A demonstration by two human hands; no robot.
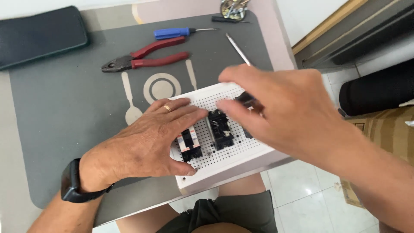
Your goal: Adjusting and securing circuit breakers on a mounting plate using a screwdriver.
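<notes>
White perforated board juts over the table edge nearest the body. Left hand lies flat on its near-left corner, fingers spread and pressing down, thumb hooked at the front edge. Just under those fingertips: a small black breaker with a white-and-red label strip on its face. Right of it, a second black breaker. Right hand hovers over that one, fingertips pinched on a small dark tool or part; which, I cannot tell. Judgement: keep the left palm firm so the board doesn't tip, work straight down. Beyond the fingers, on the grey mat: red-handled pliers, blue screwdriver, thin metal rod. Far left, a dark case.
</notes>
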